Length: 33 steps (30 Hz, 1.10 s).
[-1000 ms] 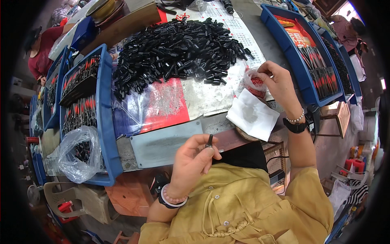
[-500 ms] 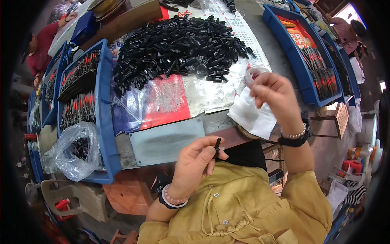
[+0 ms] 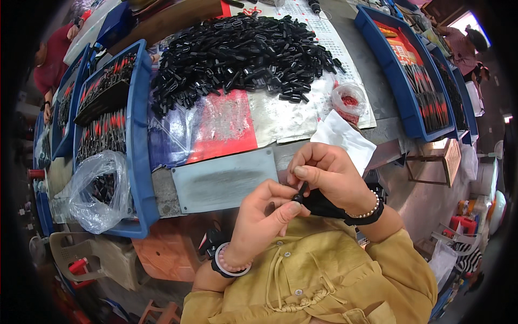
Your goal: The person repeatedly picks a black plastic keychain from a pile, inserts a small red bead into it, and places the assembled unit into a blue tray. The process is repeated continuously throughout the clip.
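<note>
My left hand (image 3: 268, 209) pinches a small slim black plastic part (image 3: 300, 194) between thumb and fingertips, in front of my chest. Close against the part's upper end, my right hand (image 3: 330, 175) has its thumb and fingers pressed together; whatever is between them is too small to make out. Beyond my hands, a large pile of glossy black plastic pieces (image 3: 243, 59) covers the table. To the right of the pile is a clear plastic bag (image 3: 345, 96) with small red pieces inside. White paper (image 3: 345, 141) lies just behind my right hand.
A pale rectangular plate (image 3: 224, 186) lies at the table's front edge. On the left, a blue crate (image 3: 141, 178) holds black-and-red parts and a crumpled clear bag (image 3: 100, 191). Another blue crate (image 3: 371, 40) stands at the right. People (image 3: 53, 65) are at the far left and far right.
My right hand has come down and left from beside the clear bag to meet my left hand at the black part. The bag of red pieces now shows more fully.
</note>
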Available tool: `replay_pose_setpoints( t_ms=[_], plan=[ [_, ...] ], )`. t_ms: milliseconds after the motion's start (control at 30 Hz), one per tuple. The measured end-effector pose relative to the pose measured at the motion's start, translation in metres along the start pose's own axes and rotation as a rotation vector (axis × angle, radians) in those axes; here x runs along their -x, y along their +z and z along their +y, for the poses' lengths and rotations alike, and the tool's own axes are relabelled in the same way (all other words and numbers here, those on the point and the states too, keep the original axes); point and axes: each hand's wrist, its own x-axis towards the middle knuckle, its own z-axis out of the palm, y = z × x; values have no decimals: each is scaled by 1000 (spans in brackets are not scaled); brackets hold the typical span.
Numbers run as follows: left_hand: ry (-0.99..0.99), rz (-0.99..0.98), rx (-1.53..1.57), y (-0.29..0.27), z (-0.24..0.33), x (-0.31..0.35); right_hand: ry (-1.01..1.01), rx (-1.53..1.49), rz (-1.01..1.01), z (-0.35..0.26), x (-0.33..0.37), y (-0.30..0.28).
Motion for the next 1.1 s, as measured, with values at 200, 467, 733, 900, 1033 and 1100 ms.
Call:
replay_pose_setpoints(
  t_ms=[200, 467, 733, 900, 1033, 1100],
  plan=[
    [75, 117, -121, 1, -1, 6, 21, -178, -46, 7, 8, -1],
    [286, 195, -80, 11, -8, 4, -175, -84, 17, 5, 18, 5],
    [326, 224, -84, 20, -17, 5, -555, 127, 128, 21, 25, 16],
    [330, 130, -317, 20, -13, 5, -494, -37, 107, 28, 26, 9],
    [354, 152, -359, 24, -17, 2, -499, -26, 158, 33, 27, 10],
    [372, 165, -363, 26, -19, 2, -535, -6, 198, 36, 28, 13]
  ],
)
